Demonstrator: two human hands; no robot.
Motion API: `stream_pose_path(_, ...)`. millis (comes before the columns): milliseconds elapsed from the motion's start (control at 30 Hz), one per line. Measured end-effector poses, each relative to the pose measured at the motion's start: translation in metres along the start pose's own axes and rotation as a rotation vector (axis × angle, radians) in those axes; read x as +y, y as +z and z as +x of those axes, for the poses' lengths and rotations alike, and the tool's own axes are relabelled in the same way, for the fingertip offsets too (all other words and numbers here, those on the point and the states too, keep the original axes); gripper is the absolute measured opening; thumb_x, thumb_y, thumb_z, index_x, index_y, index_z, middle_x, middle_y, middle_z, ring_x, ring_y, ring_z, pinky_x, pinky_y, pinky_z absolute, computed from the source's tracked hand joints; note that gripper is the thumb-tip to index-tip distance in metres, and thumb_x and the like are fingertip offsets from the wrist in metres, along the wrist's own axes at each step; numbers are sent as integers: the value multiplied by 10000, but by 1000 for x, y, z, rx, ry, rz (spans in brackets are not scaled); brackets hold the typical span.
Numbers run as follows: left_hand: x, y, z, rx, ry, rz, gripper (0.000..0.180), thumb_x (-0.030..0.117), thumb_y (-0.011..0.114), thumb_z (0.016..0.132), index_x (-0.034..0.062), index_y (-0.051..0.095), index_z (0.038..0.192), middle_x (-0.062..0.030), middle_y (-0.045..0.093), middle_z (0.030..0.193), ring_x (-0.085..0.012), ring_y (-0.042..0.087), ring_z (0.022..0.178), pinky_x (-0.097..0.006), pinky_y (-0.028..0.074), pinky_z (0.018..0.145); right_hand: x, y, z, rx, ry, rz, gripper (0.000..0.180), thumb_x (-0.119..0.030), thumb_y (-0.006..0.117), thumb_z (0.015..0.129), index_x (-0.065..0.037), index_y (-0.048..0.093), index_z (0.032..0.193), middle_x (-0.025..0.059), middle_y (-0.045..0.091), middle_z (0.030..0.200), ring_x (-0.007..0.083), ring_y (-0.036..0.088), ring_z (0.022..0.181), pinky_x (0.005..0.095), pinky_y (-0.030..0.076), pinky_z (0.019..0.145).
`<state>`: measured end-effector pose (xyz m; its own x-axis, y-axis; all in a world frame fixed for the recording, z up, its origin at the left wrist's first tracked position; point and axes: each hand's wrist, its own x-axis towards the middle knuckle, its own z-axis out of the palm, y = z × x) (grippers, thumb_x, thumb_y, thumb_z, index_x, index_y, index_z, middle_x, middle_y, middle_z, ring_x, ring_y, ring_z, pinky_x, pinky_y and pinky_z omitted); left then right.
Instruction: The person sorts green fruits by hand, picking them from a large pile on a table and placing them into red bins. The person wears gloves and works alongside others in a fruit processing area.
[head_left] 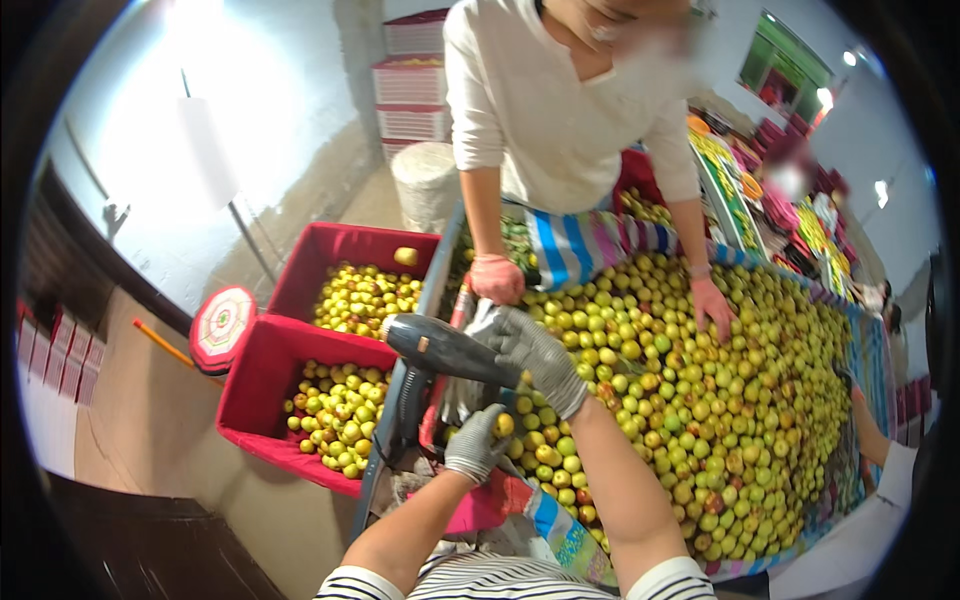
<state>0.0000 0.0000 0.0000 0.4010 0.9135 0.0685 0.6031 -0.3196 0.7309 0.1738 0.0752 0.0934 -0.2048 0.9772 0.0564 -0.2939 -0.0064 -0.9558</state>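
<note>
My left hand [476, 446], in a grey knit glove, is closed on a small round yellow-green fruit [503, 426], which shows at its fingertips. A black hair dryer [450, 350] lies level at the left edge of the fruit heap, its nozzle pointing right. Over the nozzle end is my right hand [541, 362], gloved alike, with fingers stretched out toward the dryer; its palm side is hidden. Below and to the right spreads a big heap of jujube-like fruits [690, 420], yellow-green with reddish-brown patches.
Two red-lined crates, one farther [290, 270] and one nearer [240, 400], hold more fruit at the left. A round stool [222, 322] stands beside them. Across the heap, a person [560, 110] in pink gloves leans in. Another person's arm [872, 430] reaches in at the right.
</note>
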Motion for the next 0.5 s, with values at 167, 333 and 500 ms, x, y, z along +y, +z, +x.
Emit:
stream_pose_path(167,5,14,-5,71,24,-71,541,181,761,778,105,522,1257,-171,607,1061,-380,608,980,-414,509,824,47,-29,-155,-84,32,-1137,607,-274,649,830,-72,470,1373,217,470,1385,397,499,1227,449,418,1040)
stream_pose_path(333,2,7,-6,52,9,-13,544,150,743,770,82,534,1268,-177,634,1147,-354,639,1019,-379,523,871,65,-32,-249,-220,61,-1563,586,-224,652,790,-121,500,1346,153,431,1444,301,438,1317,432,325,1117)
stream_pose_path(500,7,13,-2,59,-30,8,538,171,742,772,79,540,1262,-172,632,1137,-351,619,1044,-389,510,897,77,-38,-243,-287,33,-1696,637,-299,662,793,-164,465,1384,98,415,1473,242,356,1388,490,258,1135)
